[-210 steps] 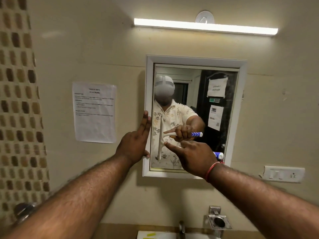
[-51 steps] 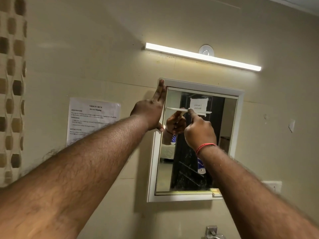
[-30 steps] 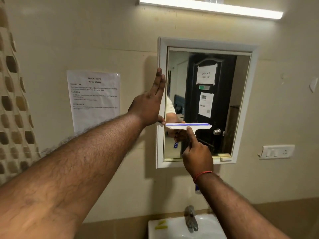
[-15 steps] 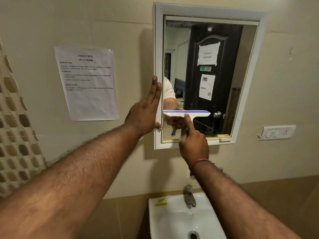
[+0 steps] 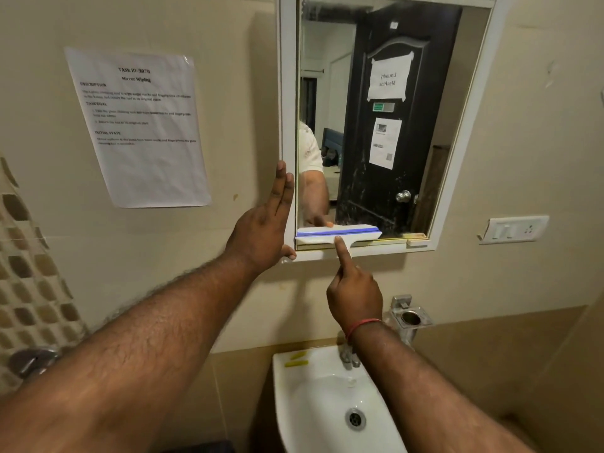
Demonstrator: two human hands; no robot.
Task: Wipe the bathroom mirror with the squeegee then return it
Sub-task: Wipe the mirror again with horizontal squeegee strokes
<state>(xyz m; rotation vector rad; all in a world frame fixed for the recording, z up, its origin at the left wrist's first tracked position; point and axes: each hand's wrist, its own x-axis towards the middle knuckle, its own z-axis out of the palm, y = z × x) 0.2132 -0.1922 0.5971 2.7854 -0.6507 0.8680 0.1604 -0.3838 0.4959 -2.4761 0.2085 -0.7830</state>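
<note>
The white-framed mirror hangs on the beige wall above the sink. A white squeegee with a blue strip lies level against the glass at its bottom left edge. My right hand grips the squeegee's handle from below, with the index finger stretched up along its neck. My left hand rests flat on the mirror frame's left side, fingers straight and pointing up, thumb at the lower left corner.
A white sink with a tap sits right under my right arm. A metal holder sticks out of the wall beside the tap. A printed sheet is taped left of the mirror, a switch plate to its right.
My right hand has drawn the squeegee straight down the left part of the glass, from near the top to the bottom edge. My left hand slid down the frame with it.
</note>
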